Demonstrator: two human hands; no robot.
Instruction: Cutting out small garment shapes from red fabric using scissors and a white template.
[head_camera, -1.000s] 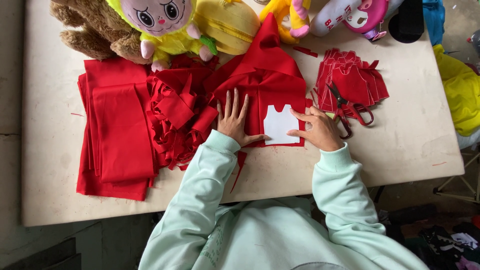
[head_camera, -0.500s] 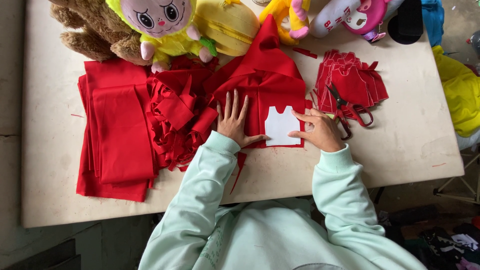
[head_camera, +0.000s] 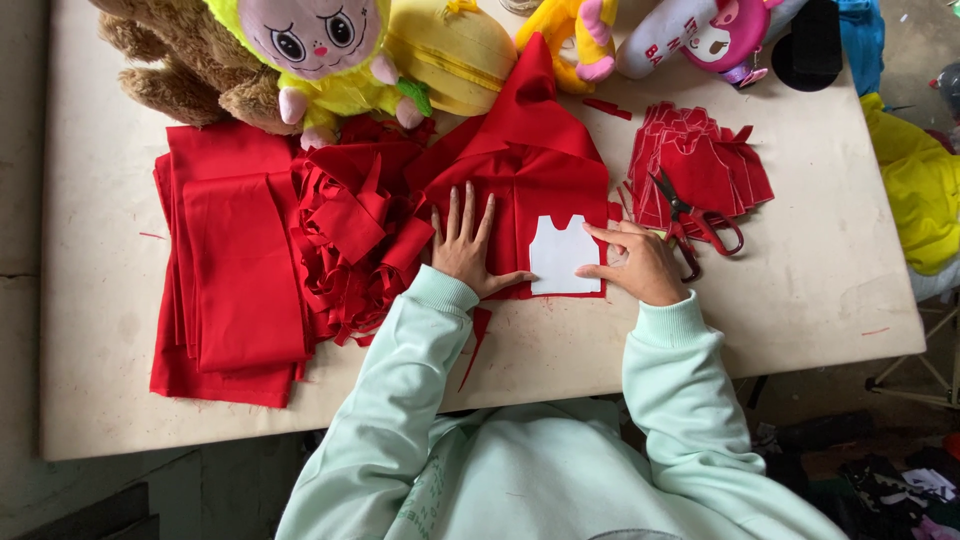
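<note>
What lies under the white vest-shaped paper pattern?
The white pattern lies on folded red fabric, which rests on the table. The left hand presses the fabric flat; the right hand touches the pattern's edge. How many layers lie beneath is hidden.

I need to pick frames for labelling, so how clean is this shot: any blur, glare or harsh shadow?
Head view: evenly lit, no glare on the table; soft shadows only; left hand, right hand and white pattern piece look sharp; the toys are cropped at the top edge.

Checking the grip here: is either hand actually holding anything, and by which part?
Nothing is gripped. The left hand presses flat on the red fabric; the right hand pins the white paper pattern at its right edge.
</note>
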